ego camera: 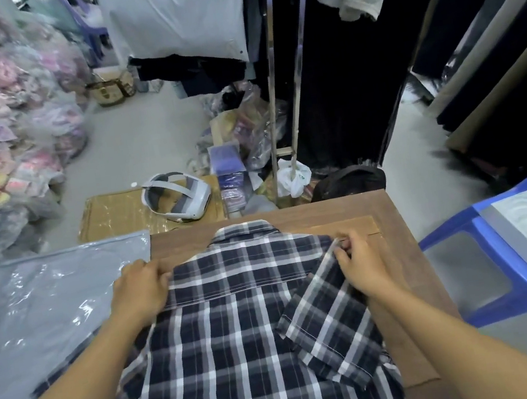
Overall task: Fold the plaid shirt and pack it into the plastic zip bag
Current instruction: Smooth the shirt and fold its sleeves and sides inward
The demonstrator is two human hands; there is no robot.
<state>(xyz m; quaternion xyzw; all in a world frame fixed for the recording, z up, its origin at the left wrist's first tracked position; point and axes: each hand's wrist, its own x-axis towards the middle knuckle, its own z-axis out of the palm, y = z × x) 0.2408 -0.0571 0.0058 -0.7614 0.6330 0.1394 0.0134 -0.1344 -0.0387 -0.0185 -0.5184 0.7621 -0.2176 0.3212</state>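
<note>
On the wooden table (pixel 391 210) the plaid shirt (pixel 242 333) lies back up, right sleeve already folded in, right hand (pixel 360 263) pinching that shoulder, left hand (pixel 142 291) closed on the left shoulder beside the plastic bag (pixel 33 322); next, I think, the left side folds inward.

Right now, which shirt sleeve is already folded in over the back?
The right-side sleeve, pinched by the right hand; it lies diagonally across the plaid shirt. The left-side sleeve hasn't been folded in, mostly hidden under the left forearm.
</note>
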